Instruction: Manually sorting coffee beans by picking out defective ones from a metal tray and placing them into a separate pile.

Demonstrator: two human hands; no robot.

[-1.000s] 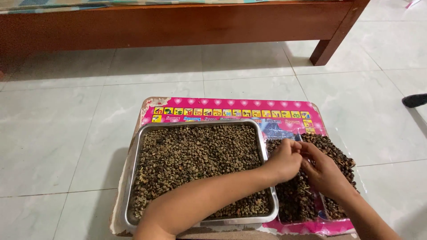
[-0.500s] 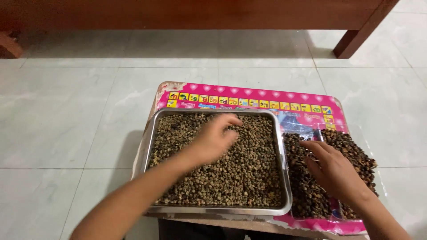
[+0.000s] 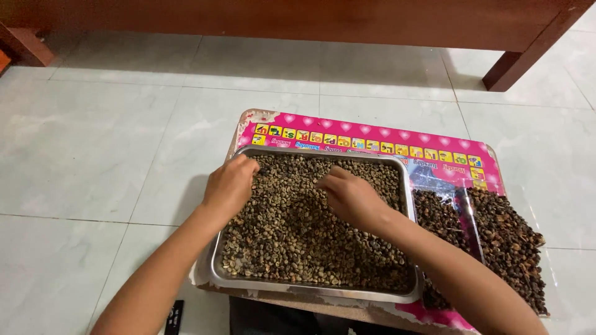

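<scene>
Setting: low board with a pink picture-printed top [image 3: 372, 131] on a pale tiled floor [image 3: 93, 155]; wooden bed frame [image 3: 310, 18] along the far side.

Tray: rectangular steel tray [image 3: 406, 186] on the board's left and middle part, near rim just inside the board's near edge. Full edge to edge with greenish-brown coffee beans [image 3: 298, 242], one even layer.

Side piles: two heaps of darker, husky beans [image 3: 509, 242] on a clear plastic sheet [image 3: 549, 260] at the board's right edge, just beside the tray's right rim, a narrow gap between the heaps.

Left hand: left hand [image 3: 230, 185] at the tray's far-left corner, palm down on the beans, fingers curled together. Whether anything is pinched between them, cannot tell.

Right hand: right hand [image 3: 352, 197] over the tray's far middle, resting on the beans, fingertips drawn together toward the left hand. Grip on any single bean not visible.

Hands relative: apart, a strip of beans between them, both in the far half of the tray.

Progress, as a judgement: looks like picking over the tray's beans, dark ones heaped to the right. The heaps are sizeable, so a fair share appears culled. The tray is full and mixed in colour, darker specks across it; plenty seems left, the near half especially.
</scene>
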